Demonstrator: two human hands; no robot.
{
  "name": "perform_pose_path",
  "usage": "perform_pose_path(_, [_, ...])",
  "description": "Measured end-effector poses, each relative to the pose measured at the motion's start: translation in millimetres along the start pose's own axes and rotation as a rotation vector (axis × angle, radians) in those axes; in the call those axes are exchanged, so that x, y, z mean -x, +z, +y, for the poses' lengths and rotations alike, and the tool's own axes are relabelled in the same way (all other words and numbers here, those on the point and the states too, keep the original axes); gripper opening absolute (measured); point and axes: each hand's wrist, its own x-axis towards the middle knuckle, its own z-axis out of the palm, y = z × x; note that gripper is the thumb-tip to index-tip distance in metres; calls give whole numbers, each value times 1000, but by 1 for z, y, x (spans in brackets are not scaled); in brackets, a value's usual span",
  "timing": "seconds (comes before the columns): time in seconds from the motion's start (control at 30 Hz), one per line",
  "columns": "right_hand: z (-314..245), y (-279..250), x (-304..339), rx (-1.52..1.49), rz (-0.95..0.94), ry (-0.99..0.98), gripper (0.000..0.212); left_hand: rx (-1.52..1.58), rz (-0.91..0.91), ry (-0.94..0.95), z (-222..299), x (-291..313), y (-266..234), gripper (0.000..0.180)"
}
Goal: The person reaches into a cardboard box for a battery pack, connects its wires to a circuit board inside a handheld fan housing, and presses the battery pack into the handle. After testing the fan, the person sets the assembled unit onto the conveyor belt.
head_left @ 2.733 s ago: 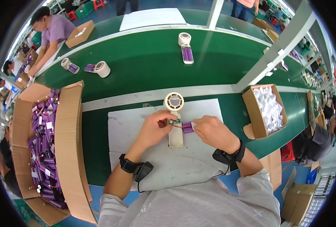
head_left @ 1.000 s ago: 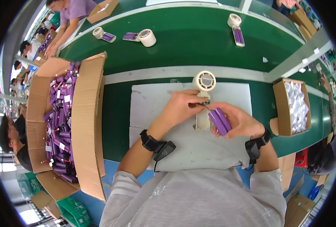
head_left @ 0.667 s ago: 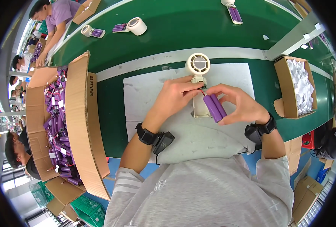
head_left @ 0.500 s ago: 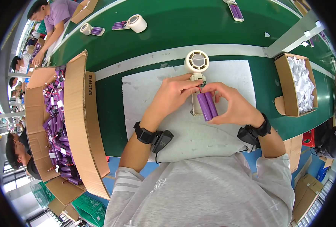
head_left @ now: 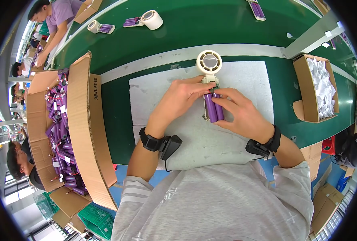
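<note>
A cream handheld fan (head_left: 209,62) lies on a white foam sheet (head_left: 150,94), round head away from me, its handle open with a green circuit board showing. Over the handle's shell sits a purple two-cell battery pack (head_left: 213,108), in line with it; whether it is fully seated I cannot tell. My left hand (head_left: 178,98) is closed at the fan's neck, fingertips at the board and the top of the pack. My right hand (head_left: 245,110) grips the pack, fingers near its upper end and thumb by its lower end. The wires between them are mostly hidden by my fingers.
At left stands a cardboard box (head_left: 84,132) of purple battery packs (head_left: 64,136). A smaller box (head_left: 307,92) with white paper pieces is at right. Beyond a pale rail (head_left: 154,60), more open fans (head_left: 152,20) lie on a green belt (head_left: 210,26). Co-workers sit at far left.
My right hand has brought the battery pack left and turned it straight, over the fan's handle. The fans on the green belt have shifted slightly to the right.
</note>
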Motion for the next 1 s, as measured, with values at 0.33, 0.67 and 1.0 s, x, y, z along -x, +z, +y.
perform_pose_path(0.33, [-4, 5, 3, 105, 28, -24, 39, 73, -3, -102, -1, -2, -2, 24])
perform_pose_path(0.67, [-6, 10, 0, 111, 45, 0, 34, 115, -45, -247, -3, 0, -5, 35])
perform_pose_path(1.0, [-7, 9, -11, -70, -5, 214, 61, 172, -104, -320, -4, -1, -7, 52])
